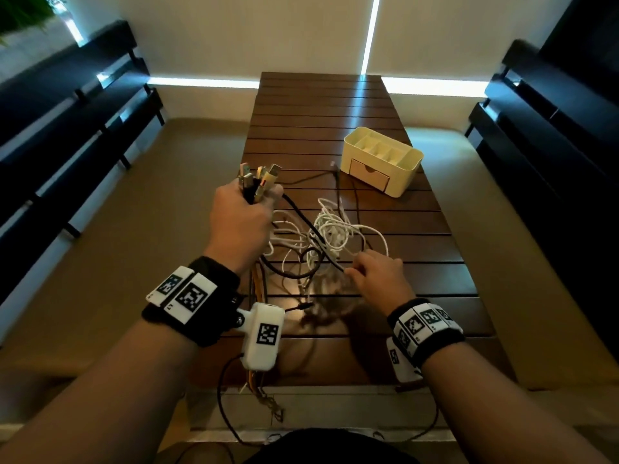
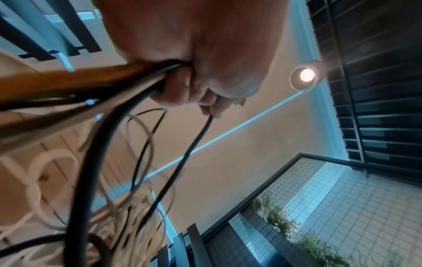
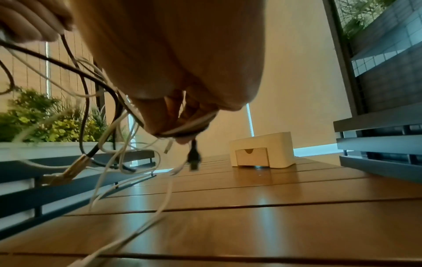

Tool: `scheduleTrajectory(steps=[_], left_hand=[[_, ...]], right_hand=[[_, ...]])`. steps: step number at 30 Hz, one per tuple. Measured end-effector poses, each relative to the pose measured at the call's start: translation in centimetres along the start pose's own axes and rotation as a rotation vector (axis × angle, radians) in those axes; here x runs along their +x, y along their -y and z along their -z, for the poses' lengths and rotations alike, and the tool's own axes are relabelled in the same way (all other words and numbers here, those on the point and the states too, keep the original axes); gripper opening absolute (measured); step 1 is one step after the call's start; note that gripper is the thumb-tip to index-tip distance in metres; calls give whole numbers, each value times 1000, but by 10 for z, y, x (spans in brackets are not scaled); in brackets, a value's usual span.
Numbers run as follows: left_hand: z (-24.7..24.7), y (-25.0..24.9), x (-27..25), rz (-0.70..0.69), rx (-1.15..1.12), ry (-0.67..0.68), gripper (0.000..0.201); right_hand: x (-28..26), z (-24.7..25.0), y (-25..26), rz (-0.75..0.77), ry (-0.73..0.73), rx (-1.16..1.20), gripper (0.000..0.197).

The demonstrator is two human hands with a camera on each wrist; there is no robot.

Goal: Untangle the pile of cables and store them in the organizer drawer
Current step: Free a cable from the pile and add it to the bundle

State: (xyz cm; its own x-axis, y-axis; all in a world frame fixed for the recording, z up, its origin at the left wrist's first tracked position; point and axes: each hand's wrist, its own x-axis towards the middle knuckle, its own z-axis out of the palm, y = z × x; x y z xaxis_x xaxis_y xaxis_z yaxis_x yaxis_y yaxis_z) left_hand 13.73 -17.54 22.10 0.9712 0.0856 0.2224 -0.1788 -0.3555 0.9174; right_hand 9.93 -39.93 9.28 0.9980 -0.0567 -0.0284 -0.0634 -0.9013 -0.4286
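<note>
My left hand (image 1: 243,212) is raised above the table's left edge and grips a bundle of cable ends (image 1: 259,177), their USB plugs sticking up out of the fist. In the left wrist view the curled fingers (image 2: 182,88) clamp black, orange and white cords. A tangle of white and black cables (image 1: 321,236) hangs and lies between the hands. My right hand (image 1: 375,272) is low over the table and pinches several strands of that tangle (image 3: 187,130); a black plug (image 3: 194,159) dangles under it. The cream organizer (image 1: 382,159) stands beyond, its small drawer (image 1: 370,177) closed.
The slatted wooden table (image 1: 335,105) runs away from me, with dark benches (image 1: 67,128) along the left and dark shelving (image 1: 552,128) on the right. Orange and black cords (image 1: 258,386) hang off the near table edge. Plants (image 3: 45,117) stand beyond the left side.
</note>
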Motion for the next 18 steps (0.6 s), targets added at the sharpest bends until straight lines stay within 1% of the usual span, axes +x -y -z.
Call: scheduleTrajectory(steps=[2, 3, 4, 5, 7, 8, 10, 11, 12, 15, 18], left_hand=[[-1, 1, -4, 8, -13, 13, 9], [-1, 1, -5, 16, -5, 31, 8], [-1, 2, -5, 24, 9, 50, 8], [-2, 2, -5, 31, 21, 67, 8], [-4, 2, -6, 33, 35, 95, 12], [-5, 3, -6, 32, 40, 103, 14], [-8, 3, -8, 28, 55, 115, 15], [-9, 3, -9, 24, 56, 126, 15], [-11, 3, -10, 16, 50, 139, 16], [-13, 0, -15, -32, 41, 184, 19], [-13, -3, -20, -65, 59, 215, 23]], right_hand=[[4, 10, 1, -46, 89, -149, 17], [6, 15, 3, -50, 112, -215, 16], [6, 21, 6, -40, 94, -244, 15], [5, 28, 11, -20, 37, -221, 14], [1, 40, 24, 68, -110, -35, 15], [-1, 44, 32, 122, -149, 86, 18], [-7, 48, 50, 203, -162, 315, 19], [-9, 47, 60, 219, -149, 388, 17], [-11, 45, 68, 221, -132, 443, 16], [-14, 31, 83, 181, -108, 601, 25], [-12, 19, 85, 119, -133, 679, 20]])
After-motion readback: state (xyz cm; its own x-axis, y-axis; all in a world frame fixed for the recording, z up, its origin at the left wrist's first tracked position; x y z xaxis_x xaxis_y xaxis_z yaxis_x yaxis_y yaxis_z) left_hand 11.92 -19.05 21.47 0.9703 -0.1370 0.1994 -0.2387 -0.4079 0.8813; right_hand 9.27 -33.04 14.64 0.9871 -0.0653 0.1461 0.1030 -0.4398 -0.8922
